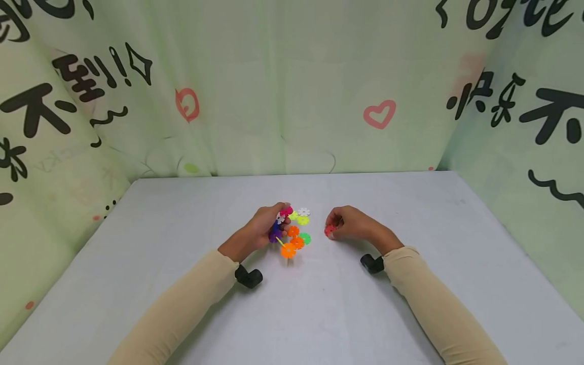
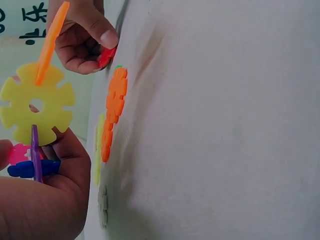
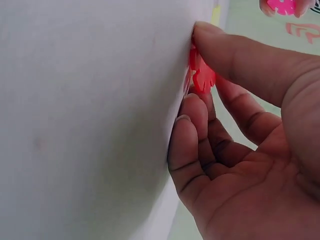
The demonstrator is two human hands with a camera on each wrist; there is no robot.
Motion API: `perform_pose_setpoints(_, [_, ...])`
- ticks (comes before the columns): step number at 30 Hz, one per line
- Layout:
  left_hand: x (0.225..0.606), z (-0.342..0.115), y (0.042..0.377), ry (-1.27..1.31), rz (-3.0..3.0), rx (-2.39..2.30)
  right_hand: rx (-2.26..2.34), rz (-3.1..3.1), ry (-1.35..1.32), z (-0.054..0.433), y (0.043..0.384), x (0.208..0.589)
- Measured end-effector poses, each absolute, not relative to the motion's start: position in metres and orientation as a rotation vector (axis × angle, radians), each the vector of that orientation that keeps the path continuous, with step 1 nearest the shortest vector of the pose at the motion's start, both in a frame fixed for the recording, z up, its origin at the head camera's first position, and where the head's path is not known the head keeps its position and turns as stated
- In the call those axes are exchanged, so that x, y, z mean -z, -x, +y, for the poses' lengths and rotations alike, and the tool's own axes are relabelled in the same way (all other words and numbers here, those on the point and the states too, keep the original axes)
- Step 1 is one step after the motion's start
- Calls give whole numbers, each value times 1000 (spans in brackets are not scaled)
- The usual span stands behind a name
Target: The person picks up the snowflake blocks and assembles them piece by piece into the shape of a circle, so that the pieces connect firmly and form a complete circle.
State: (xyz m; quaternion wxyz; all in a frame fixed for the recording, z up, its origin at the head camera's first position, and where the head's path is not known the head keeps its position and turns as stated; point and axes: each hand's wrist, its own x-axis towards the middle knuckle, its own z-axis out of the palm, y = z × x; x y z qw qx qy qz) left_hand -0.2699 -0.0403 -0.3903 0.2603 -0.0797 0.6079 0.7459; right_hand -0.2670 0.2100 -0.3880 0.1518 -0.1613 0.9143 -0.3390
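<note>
Some red plastic (image 3: 205, 76): our right hand (image 1: 353, 222) pinches it; we should leave its edge free.
Joined pieces (image 2: 54, 112): our left hand (image 1: 268, 218) grips.

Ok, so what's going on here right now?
A person is handling notched, flower-shaped plastic discs at a white-covered table. The left hand grips a joined cluster of discs with pink, blue, purple, yellow and orange among them. The right hand pinches a red disc low by the tabletop, apart from the cluster. Between the hands lie orange discs, a green disc, yellow discs and a white disc.
</note>
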Motion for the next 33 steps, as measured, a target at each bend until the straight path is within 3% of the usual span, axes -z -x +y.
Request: perform_pose_setpoints(33, [390, -33, 265, 75, 1757, -1873, 1498, 2623, 319, 177, 274, 374])
